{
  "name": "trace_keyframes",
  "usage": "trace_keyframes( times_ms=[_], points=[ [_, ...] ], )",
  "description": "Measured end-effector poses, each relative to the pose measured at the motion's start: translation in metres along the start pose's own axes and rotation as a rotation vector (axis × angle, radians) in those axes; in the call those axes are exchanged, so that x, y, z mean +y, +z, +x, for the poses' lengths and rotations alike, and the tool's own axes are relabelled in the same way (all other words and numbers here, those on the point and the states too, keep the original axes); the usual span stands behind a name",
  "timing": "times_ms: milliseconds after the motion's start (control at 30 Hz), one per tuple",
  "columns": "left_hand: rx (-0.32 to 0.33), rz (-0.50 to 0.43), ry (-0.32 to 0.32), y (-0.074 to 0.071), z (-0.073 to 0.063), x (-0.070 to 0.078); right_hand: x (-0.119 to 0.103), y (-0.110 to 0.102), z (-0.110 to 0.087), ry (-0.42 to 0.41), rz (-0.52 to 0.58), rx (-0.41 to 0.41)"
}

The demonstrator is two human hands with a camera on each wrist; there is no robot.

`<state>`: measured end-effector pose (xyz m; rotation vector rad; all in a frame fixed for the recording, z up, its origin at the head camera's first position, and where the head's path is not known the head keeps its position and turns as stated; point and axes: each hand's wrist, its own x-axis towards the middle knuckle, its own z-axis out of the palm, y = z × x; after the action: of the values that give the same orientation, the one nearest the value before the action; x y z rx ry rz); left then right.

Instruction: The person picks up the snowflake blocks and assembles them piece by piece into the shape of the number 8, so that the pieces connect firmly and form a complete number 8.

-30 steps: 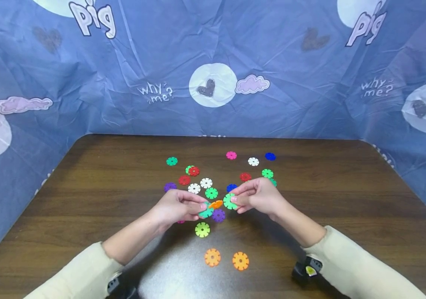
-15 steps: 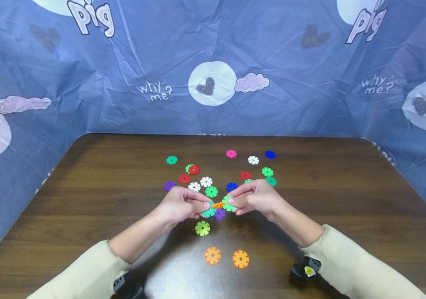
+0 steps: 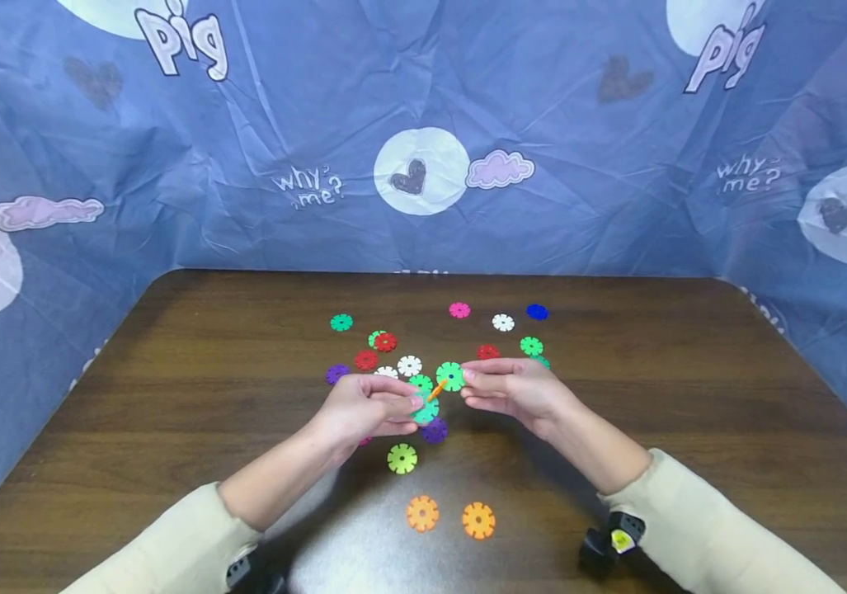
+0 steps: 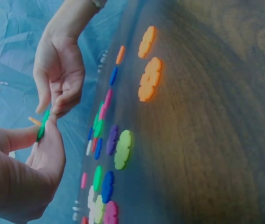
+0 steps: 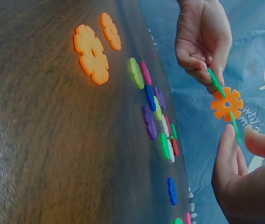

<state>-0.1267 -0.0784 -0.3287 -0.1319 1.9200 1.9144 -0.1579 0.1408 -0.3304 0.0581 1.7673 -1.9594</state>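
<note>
Three notched plastic discs are joined in a chain above the table. My left hand (image 3: 364,412) pinches the teal-green disc (image 3: 426,410) between thumb and fingers. An orange disc (image 5: 219,106), edge-on in the head view, is slotted between it and a lighter green disc (image 3: 450,367). My right hand (image 3: 523,394) is at the right edge of that lighter green disc. In the right wrist view its thumb and fingers stand apart on either side of the disc's rim. Whether a fingertip still touches the rim is hard to tell.
Loose discs in several colours lie on the brown wooden table (image 3: 193,371), mostly beyond and beneath the hands. Nearer are a yellow-green disc (image 3: 402,459) and two orange ones, left (image 3: 422,513) and right (image 3: 478,520). A blue printed cloth (image 3: 304,99) hangs behind.
The lighter green disc, earlier pinched by my right hand, now sits higher, with my right fingers loosened at its edge. The orange disc has tilted up. My left hand has shifted slightly right.
</note>
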Motion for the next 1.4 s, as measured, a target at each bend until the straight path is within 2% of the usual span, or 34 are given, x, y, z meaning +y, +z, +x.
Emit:
trace_keyframes(
  times_ms=[133,267,600,933,1200,1300,1400],
  points=[
    [-0.024,-0.034,-0.007,-0.001,-0.003,-0.003,0.002,0.002,0.001,0.031,0.027,-0.031],
    [-0.049,-0.008,0.001,-0.003,-0.005,-0.008,0.006,0.003,0.002,0.061,0.029,-0.057],
    [0.032,0.046,0.014,-0.005,0.000,-0.008,0.017,0.007,0.002,0.114,-0.051,-0.097],
    [0.039,0.067,-0.013,-0.001,0.010,-0.009,0.020,0.019,0.007,0.108,-0.095,-0.121],
    [0.030,0.089,-0.006,0.000,0.009,-0.008,0.021,0.015,0.005,0.100,-0.117,-0.120],
    [0.033,0.094,-0.007,-0.004,0.009,-0.008,0.023,0.009,0.000,0.079,-0.167,-0.135],
    [0.035,0.087,-0.004,-0.010,0.010,-0.010,0.026,0.002,-0.007,0.035,-0.278,-0.176]
  ],
)
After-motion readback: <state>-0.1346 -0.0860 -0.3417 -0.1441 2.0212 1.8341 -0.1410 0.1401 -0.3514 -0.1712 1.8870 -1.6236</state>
